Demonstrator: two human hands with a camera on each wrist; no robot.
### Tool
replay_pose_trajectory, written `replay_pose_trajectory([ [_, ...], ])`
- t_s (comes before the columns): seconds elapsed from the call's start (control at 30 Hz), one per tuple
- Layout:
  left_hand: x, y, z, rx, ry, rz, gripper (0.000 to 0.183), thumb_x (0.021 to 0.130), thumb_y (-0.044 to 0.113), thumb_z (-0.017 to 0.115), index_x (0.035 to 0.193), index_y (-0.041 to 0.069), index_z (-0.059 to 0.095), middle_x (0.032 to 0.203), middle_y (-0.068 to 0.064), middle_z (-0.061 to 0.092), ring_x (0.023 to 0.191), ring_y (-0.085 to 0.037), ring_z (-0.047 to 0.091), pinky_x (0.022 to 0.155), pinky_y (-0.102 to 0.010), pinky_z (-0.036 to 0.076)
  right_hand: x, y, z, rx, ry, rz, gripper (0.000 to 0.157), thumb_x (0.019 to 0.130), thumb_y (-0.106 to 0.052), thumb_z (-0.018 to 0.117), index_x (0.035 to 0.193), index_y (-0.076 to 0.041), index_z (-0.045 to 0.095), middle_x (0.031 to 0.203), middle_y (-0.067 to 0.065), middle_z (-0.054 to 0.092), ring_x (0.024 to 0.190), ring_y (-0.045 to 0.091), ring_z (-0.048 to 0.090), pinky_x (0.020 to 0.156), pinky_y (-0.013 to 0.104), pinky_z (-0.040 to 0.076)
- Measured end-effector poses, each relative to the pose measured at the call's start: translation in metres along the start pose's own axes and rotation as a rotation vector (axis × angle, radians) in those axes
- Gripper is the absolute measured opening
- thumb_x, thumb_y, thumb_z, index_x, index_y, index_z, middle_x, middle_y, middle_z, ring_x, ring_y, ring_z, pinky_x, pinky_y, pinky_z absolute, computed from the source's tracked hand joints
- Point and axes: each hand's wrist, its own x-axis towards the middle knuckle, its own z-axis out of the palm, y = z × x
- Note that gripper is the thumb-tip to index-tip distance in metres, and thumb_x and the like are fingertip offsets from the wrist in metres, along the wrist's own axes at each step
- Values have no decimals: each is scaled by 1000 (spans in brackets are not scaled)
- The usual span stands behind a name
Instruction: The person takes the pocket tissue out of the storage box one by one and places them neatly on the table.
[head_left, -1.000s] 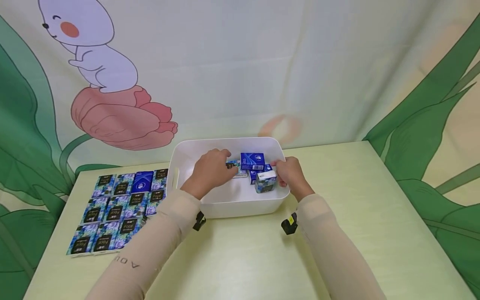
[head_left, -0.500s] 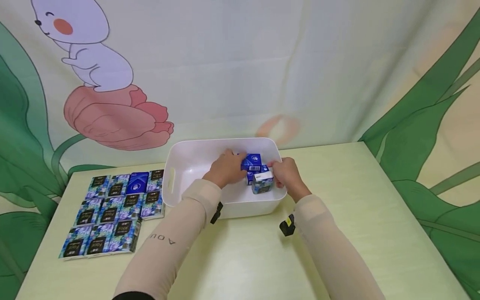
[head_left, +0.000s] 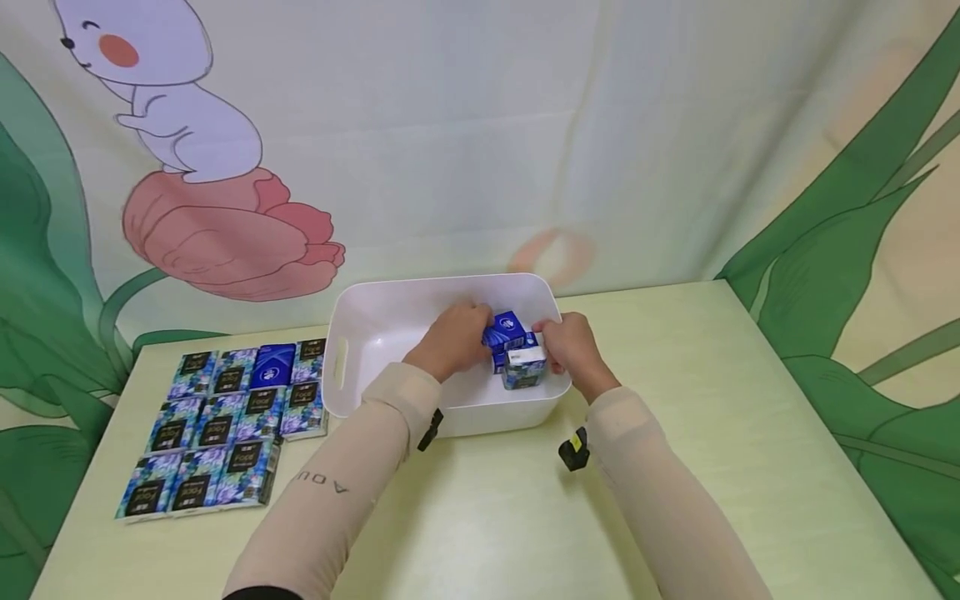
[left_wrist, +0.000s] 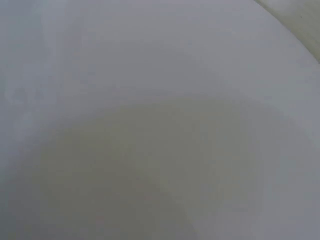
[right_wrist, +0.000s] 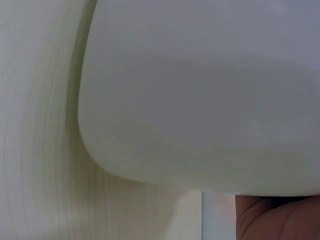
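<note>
A white plastic bin (head_left: 495, 420) stands on the table against the cloth backdrop. My left hand (head_left: 454, 340) reaches down inside it and grips the left end of a blue tissue pack (head_left: 506, 330). Under and in front of that pack lie another blue pack, partly hidden, and a floral tissue pack (head_left: 524, 372) standing on edge. My right hand (head_left: 574, 347) holds the bin's right end at the rim, its thumb over the edge. Only the bin's pale wall (left_wrist: 165, 60) fills the left wrist view. In the right wrist view, part of my right hand (right_wrist: 280, 221) shows beside the bin.
Left of the bin, rows of floral tissue packs (head_left: 217, 425) lie flat on the table (head_left: 660, 433), with one blue pack (head_left: 272, 366) in the back row. A printed cloth backdrop (head_left: 435, 150) hangs directly behind the bin.
My left hand has moved right inside the bin to the upper blue tissue pack, which has turned and tilted. The right hand keeps its hold on the bin.
</note>
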Motion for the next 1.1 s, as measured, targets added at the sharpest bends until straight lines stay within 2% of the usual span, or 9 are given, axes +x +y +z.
replay_pose_trajectory([
  [0.13, -8, -1, -4, -58, -8, -18, 47, 85, 23, 81, 124, 0, 66, 116, -13, 66, 104, -26, 58, 99, -38, 47, 1, 2, 2, 2, -3, 15, 27, 98, -8, 46, 116, -1, 65, 56, 2, 40, 41, 13, 36, 40, 26, 32],
  [0.2, -16, -3, -9, -78, 12, -25, 51, 83, 28, 81, 124, 1, 68, 114, -12, 68, 102, -24, 59, 97, -38, 48, 1, 2, 3, 1, -5, 20, 27, 99, -9, 46, 116, -1, 65, 56, 2, 41, 42, 13, 36, 41, 26, 33],
  [0.3, -33, -9, -20, -118, 103, -22, 53, 80, 33, 81, 121, 2, 71, 109, -11, 69, 97, -23, 60, 91, -38, 51, 2, 2, 4, -7, -1, 20, 26, 99, -10, 47, 116, -1, 64, 58, 2, 42, 42, 12, 37, 41, 26, 33],
  [0.47, -72, -21, -50, -189, 272, -39, 50, 79, 34, 76, 118, 3, 73, 107, -11, 69, 95, -24, 62, 83, -41, 53, 2, 1, 4, -15, -5, 21, 26, 99, -10, 46, 116, 0, 64, 61, 3, 44, 43, 12, 38, 41, 25, 34],
  [0.6, -102, -31, -72, -204, 341, -92, 52, 81, 37, 75, 122, 5, 71, 110, -11, 68, 96, -27, 61, 79, -43, 54, 2, -1, 1, -2, -7, 15, 27, 99, -10, 46, 115, 1, 65, 58, 2, 42, 42, 12, 37, 40, 24, 33],
  [0.73, -126, -44, -86, -231, 388, -174, 55, 83, 39, 77, 126, 4, 69, 109, -12, 65, 95, -29, 60, 75, -44, 54, 3, -2, 0, 8, -5, 8, 27, 98, -9, 46, 114, 2, 66, 53, 0, 39, 40, 11, 35, 39, 24, 31],
  [0.83, -147, -53, -91, -248, 427, -236, 57, 84, 40, 77, 128, 5, 68, 109, -12, 65, 96, -30, 58, 72, -45, 53, 4, -1, 1, 10, -4, 18, 27, 98, -9, 46, 115, 1, 65, 55, 0, 40, 41, 11, 35, 40, 24, 31],
  [0.93, -172, -62, -89, -238, 470, -291, 57, 84, 42, 77, 127, 6, 69, 110, -13, 65, 95, -30, 58, 72, -47, 51, 5, 0, 2, 4, 2, 27, 27, 99, -10, 46, 116, 0, 65, 59, 2, 43, 43, 12, 37, 41, 25, 33],
  [1.1, -211, -81, -73, -189, 498, -372, 57, 85, 44, 76, 124, 3, 70, 107, -18, 66, 93, -33, 58, 73, -51, 46, 5, 0, 2, -3, 4, 15, 26, 99, -11, 47, 114, -1, 64, 58, 1, 43, 42, 12, 37, 41, 25, 32],
])
